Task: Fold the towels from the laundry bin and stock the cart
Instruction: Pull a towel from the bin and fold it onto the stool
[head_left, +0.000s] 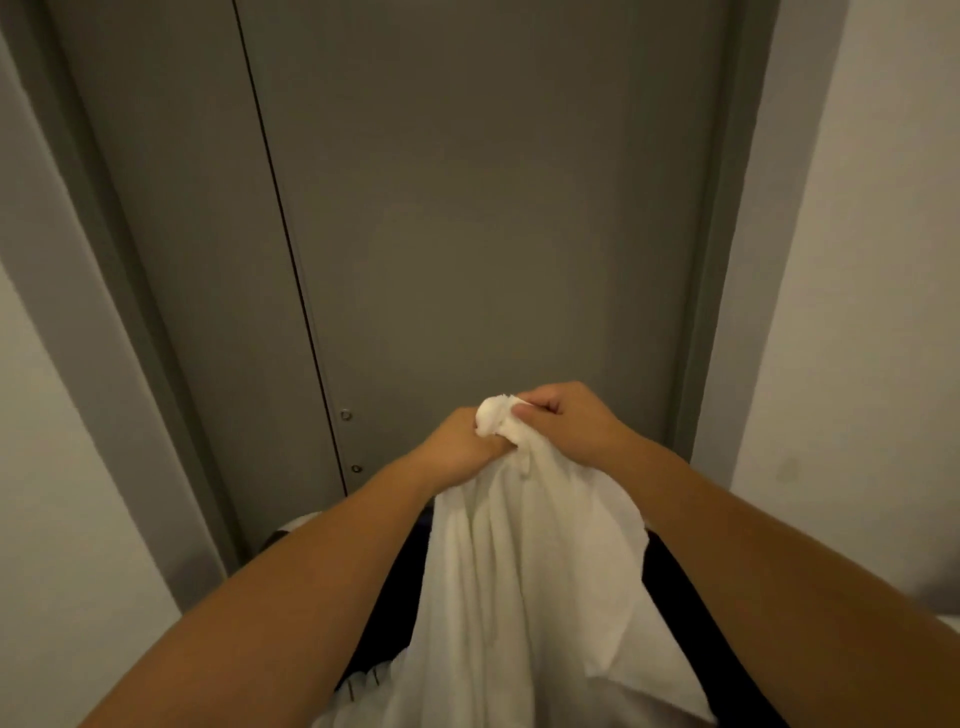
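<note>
Head view, looking forward and down: I see both arms reach out in front of a plain grey door (493, 208) set between pale walls. My left hand (457, 441) and right hand (566, 421) meet at chest height, knuckles almost touching, each closed in a fist on the same bunched top end of a white towel (519, 571). A small wad of cloth pokes up between the two fists. From there the towel hangs straight down toward me, its long axis vertical, the loose body falling between my forearms and spreading wider near the bottom edge of the view. Both hands are equally near it, side by side on one gathered end. My judgement is that the next move turns on drawing the hands apart along that top edge to spread it. Below the towel lies something dark, which I cannot identify. No brand, label or writing is readable anywhere.
</note>
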